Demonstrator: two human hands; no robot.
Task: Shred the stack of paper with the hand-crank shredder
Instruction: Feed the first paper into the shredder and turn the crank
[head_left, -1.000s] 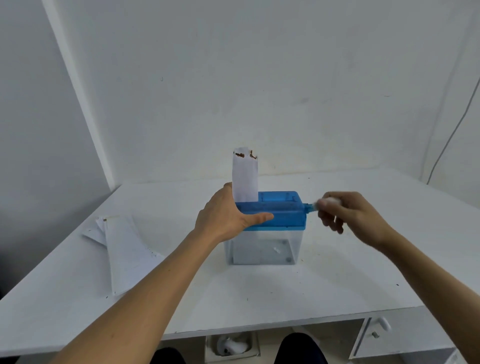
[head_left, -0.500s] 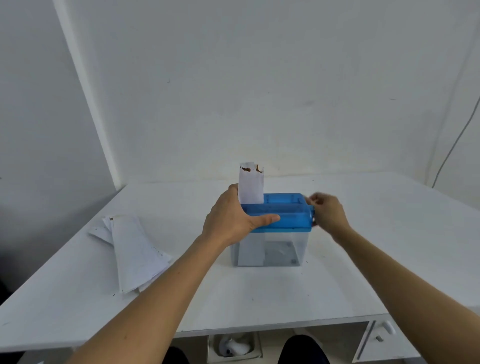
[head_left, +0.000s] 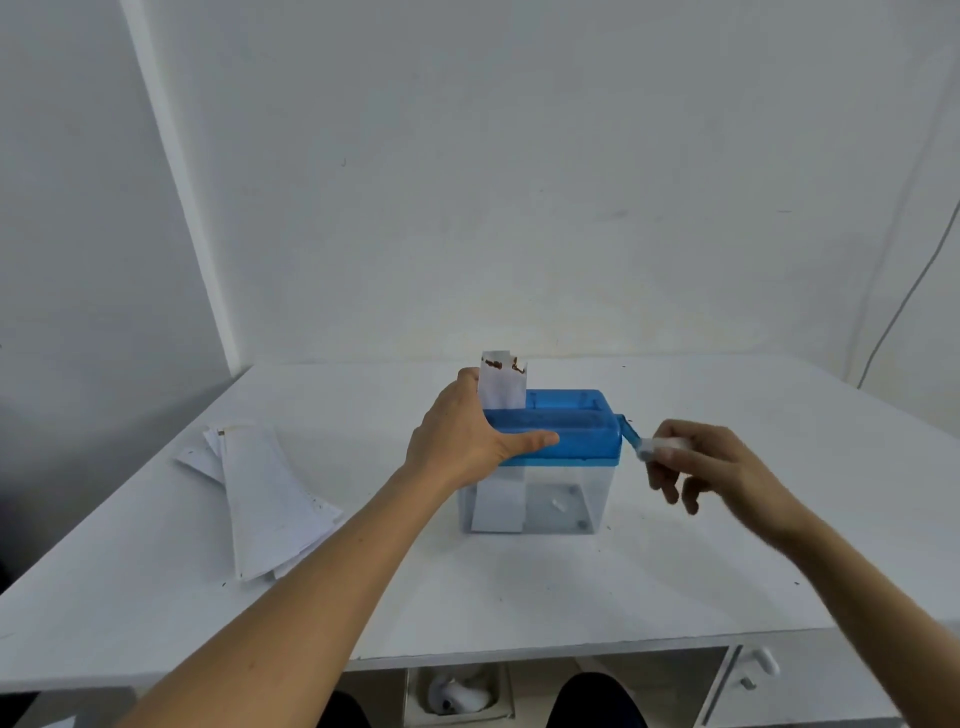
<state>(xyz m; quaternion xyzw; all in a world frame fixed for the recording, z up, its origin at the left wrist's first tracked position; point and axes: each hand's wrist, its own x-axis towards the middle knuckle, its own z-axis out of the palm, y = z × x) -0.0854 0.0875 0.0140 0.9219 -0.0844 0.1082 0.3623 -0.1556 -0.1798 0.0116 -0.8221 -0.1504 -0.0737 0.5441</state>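
Note:
A hand-crank shredder (head_left: 563, 434) with a blue lid and a clear bin stands mid-table. A narrow white paper strip (head_left: 503, 383) with brown marks at its top pokes up from the slot at the lid's left end; its lower part shows inside the clear bin (head_left: 566, 501). My left hand (head_left: 465, 435) grips the lid's left end, thumb along the front. My right hand (head_left: 704, 461) pinches the white knob of the blue crank (head_left: 631, 434), which points down and right of the lid. The paper stack (head_left: 265, 499) lies on the table to the left.
The white table (head_left: 519, 587) runs to a wall corner at the back left. A thin cable (head_left: 904, 301) hangs down the right wall. Below the front edge sit an open compartment with a white object (head_left: 457, 693) and a drawer with a handle (head_left: 763, 662).
My right hand has swung the crank from beside the lid out to the right and downward. The paper strip stands lower above the slot, with more of it inside the bin.

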